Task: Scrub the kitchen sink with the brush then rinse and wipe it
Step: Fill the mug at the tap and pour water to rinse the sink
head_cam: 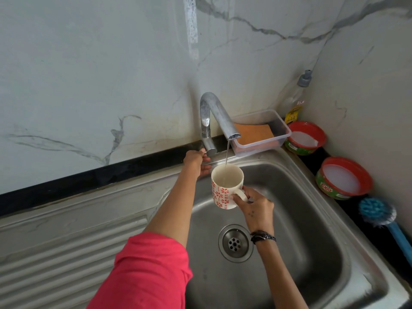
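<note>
The nearer red-rimmed tub (pixel 327 188) reads "EXO" on its side.

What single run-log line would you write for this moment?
left hand: grips tap handle | right hand: holds mug by its handle under running tap | brush: untouched, right of sink

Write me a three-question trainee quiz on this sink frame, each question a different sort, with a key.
1. True or false: the blue brush is in the right hand.
2. Which hand is on the tap handle? A) left B) right C) neither
3. Fill in: a thin stream from the spout falls into the ____.

Key: 1) false; the brush lies on the counter right of the sink, and the right hand holds the mug by its handle. 2) A, the left hand. 3) mug.
</note>
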The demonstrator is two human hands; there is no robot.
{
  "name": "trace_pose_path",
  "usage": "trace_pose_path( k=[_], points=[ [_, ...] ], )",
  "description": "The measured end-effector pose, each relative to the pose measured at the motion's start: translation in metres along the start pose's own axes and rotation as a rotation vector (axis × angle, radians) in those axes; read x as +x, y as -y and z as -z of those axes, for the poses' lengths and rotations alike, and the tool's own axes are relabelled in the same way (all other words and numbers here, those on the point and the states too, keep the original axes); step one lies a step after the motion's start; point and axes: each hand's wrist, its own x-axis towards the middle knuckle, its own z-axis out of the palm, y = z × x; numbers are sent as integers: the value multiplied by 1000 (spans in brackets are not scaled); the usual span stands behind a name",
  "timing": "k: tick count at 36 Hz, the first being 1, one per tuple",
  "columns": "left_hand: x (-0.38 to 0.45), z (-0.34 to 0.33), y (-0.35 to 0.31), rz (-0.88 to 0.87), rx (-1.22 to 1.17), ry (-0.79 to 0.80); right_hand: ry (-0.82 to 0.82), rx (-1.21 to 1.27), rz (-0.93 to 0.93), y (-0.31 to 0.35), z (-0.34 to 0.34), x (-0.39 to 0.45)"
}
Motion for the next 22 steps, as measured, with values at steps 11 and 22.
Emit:
trace_pose_path(
  k=[11, 22],
  points=[
    [1, 1, 1, -8, -1, 24, 1, -34, -13, -5, -1, -5],
    [-7, 2, 0, 7, -9, 47, 7, -4, -61, -5, 5, -15]
  ],
)
